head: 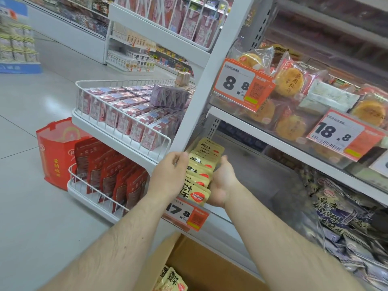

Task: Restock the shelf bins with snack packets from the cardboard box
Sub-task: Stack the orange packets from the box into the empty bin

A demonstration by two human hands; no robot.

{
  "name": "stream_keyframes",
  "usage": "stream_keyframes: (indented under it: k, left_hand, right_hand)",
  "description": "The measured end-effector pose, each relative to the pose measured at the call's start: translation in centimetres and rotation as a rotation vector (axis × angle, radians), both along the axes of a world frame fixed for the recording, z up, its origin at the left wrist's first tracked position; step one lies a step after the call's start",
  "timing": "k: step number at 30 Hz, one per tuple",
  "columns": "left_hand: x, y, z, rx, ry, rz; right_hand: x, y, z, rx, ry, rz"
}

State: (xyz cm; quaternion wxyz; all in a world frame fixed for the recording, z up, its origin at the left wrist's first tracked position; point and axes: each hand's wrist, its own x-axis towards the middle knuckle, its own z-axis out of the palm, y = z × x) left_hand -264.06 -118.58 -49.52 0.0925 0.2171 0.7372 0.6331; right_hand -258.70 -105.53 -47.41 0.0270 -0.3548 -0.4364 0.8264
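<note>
A row of yellow snack packets [200,172] with black characters and a red oval logo sits between my two hands at the left end of a clear shelf bin [258,198]. My left hand [171,175] grips the row's left side, fingers curled over the far packets. My right hand [222,185] cups the right side, thumb up beside the packets. Below, at the frame's bottom edge, an open cardboard box [201,261] holds more of the same yellow packets [172,280].
An orange 17.8 price tag [185,215] hangs on the bin's front. A white upright post [212,66] rises just behind my hands. White wire racks [117,131] with red packets stand left, a red bag [55,152] on the floor. Pastry bins [294,97] fill the shelf above.
</note>
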Motion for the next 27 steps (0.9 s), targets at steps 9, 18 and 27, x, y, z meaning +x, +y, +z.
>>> stream_keyframes:
  k: [9,18,27]
  left_hand:
    - [-1.0,0.0,-0.5,-0.043,0.043,0.023]
    - [-1.4,-0.3,-0.2,-0.074,0.076,0.024]
    - [-0.9,-0.2,-0.4,-0.035,0.054,0.071]
  right_hand:
    - [-2.1,1.9,-1.0,0.111,0.038,-0.100]
    - [-3.7,4.3,0.4,0.200,0.055,-0.373]
    - [-3.3,3.3,0.9,0.196,-0.008,-0.289]
